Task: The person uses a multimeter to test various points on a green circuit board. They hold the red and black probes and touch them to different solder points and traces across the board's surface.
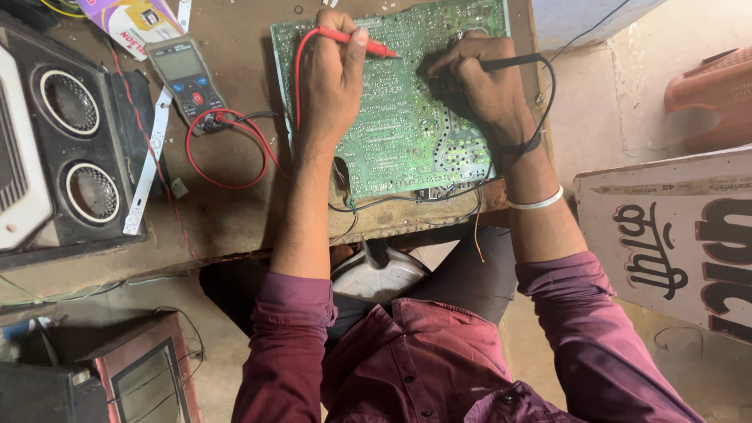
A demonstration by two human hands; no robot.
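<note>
Left hand (329,86) is pinching the red probe (360,43) and right hand (486,86) is closed around the black probe (513,63), both tips down on the green circuit board (399,133) lying on the workbench (227,211), with the multimeter (188,74) just off to the left.

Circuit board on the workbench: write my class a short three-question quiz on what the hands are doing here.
1. True or false: the left hand holds the red probe.
2. Which thing do the red lead and black lead run to? A) the speaker box B) the multimeter C) the orange stool
3. Fill in: the right hand presses the ____ probe on the green circuit board.

Key: 1 true; 2 B; 3 black.
</note>
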